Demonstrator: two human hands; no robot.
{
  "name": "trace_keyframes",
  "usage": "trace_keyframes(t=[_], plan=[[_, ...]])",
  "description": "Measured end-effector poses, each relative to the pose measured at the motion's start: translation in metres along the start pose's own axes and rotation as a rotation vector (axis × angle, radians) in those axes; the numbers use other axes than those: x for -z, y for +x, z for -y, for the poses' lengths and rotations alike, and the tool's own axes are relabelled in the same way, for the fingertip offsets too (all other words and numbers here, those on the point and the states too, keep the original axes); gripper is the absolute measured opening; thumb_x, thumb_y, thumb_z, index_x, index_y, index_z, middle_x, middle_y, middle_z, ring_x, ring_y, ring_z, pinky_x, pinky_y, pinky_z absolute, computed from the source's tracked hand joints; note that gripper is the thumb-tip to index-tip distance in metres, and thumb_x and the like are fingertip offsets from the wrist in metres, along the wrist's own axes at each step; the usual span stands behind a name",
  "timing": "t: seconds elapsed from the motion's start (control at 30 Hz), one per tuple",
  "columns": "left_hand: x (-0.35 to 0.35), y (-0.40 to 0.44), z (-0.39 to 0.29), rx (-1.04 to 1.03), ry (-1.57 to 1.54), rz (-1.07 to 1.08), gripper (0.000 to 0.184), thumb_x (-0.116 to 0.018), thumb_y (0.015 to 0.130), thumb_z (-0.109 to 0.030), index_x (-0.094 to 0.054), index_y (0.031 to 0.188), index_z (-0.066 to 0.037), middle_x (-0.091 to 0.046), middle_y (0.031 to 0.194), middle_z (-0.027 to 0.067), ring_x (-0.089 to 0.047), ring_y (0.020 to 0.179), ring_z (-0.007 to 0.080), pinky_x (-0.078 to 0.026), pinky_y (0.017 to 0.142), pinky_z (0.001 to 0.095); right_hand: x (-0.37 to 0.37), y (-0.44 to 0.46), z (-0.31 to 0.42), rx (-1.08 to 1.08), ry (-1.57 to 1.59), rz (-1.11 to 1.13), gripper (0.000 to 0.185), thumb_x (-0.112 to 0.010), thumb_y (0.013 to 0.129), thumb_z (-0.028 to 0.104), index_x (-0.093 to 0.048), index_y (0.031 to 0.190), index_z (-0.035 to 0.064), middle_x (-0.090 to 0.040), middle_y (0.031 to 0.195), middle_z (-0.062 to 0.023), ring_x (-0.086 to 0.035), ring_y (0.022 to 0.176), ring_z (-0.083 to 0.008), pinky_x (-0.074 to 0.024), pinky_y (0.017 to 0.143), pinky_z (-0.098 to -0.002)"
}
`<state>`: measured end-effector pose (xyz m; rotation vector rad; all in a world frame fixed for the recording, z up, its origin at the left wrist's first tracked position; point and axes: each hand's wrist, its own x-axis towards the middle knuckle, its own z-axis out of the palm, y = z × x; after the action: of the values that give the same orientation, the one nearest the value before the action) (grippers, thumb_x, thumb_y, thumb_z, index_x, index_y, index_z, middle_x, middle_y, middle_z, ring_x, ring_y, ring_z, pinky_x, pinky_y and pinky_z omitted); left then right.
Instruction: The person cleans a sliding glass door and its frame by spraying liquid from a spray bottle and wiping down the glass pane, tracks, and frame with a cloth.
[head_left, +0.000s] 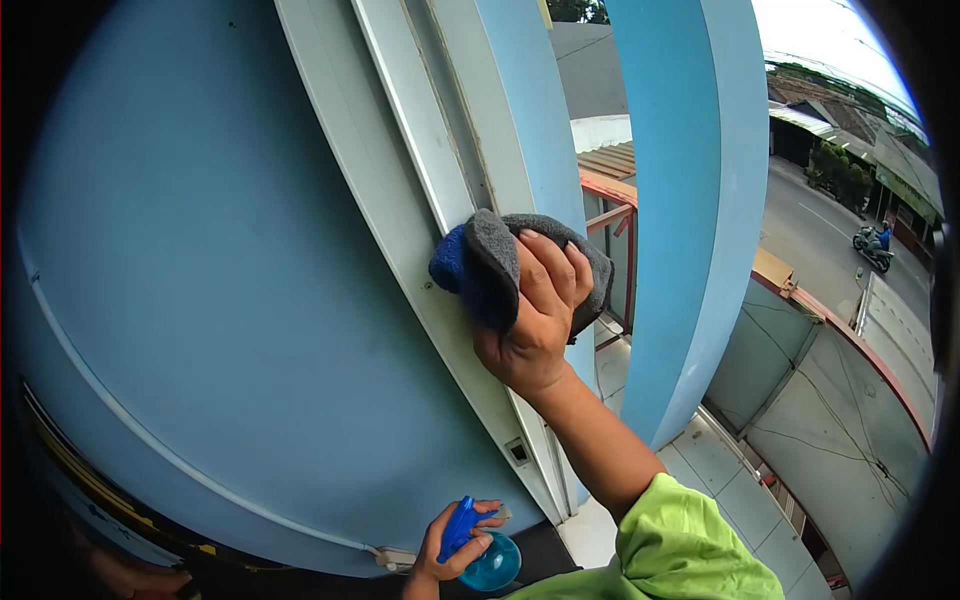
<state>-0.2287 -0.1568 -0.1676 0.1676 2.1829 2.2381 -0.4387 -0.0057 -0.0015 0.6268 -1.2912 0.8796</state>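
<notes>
My right hand (540, 310) is closed on a grey and blue cloth (490, 260), pressing it against the white frame (385, 165) beside the blue wall. Folds of the cloth stick out on both sides of the fingers. Low in the view, my left hand (440, 550) grips a spray bottle (490, 562) with a blue trigger head and a clear blue body. Its fingers wrap round the neck and trigger. The bottle is held apart from the frame, near its lower end.
A blue wall (220, 250) fills the left side, with a thin white conduit (110, 410) along it. To the right stands a blue pillar (690, 200). Beyond are a tiled floor (765, 520), panels with loose wires, and a street (815, 225) with a motorcycle rider (876, 244).
</notes>
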Motion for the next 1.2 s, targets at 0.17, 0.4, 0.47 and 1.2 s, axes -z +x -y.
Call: trace_keyframes(t=[0.17,0.4,0.47,1.2], plan=[[-0.014,0.039,-0.050,-0.127,0.109,0.131,0.039,-0.065,0.083,-0.007,-0.052,0.118,0.003,-0.058,0.126,0.0189,-0.063,0.108,0.0233,-0.049,0.093,0.0344,0.014,-0.047,-0.005,0.073,0.109,0.280,0.032,-0.063,0.076,0.018,-0.075,0.106,0.0210,-0.064,0.124,-0.0086,-0.038,0.137,-0.0366,-0.0087,0.117,-0.0561],[-0.034,0.071,-0.118,-0.294,0.324,0.162,0.037,-0.068,0.078,-0.008,-0.054,0.111,0.002,-0.060,0.122,0.0236,-0.065,0.106,0.0261,-0.051,0.091,0.0354,-0.026,0.136,0.000,0.234,-0.012,0.159,0.031,-0.068,0.069,0.010,-0.071,0.100,0.0152,-0.061,0.122,-0.0115,-0.043,0.134,-0.0342,-0.0217,0.112,-0.0566],[-0.031,0.068,-0.116,-0.360,0.324,0.136,0.037,-0.068,0.078,-0.007,-0.054,0.111,0.002,-0.060,0.120,0.0236,-0.066,0.105,0.0260,-0.051,0.091,0.0354,-0.028,0.145,-0.001,0.274,0.177,-0.103,0.028,-0.071,0.067,0.008,-0.068,0.095,0.0088,-0.063,0.112,-0.0112,-0.057,0.112,-0.0321,-0.0385,0.098,-0.0471],[0.015,0.123,-0.423,-0.939,0.580,0.170,0.083,-0.069,0.073,-0.017,-0.033,0.147,0.000,-0.059,0.113,0.0118,-0.057,0.107,0.0234,-0.047,0.093,0.0366,-0.087,0.535,0.058,0.574,0.010,-0.407,0.042,-0.044,0.094,0.031,-0.058,0.122,0.0034,-0.060,0.119,-0.0201,-0.053,0.116,-0.0374,-0.0381,0.102,-0.0479]])
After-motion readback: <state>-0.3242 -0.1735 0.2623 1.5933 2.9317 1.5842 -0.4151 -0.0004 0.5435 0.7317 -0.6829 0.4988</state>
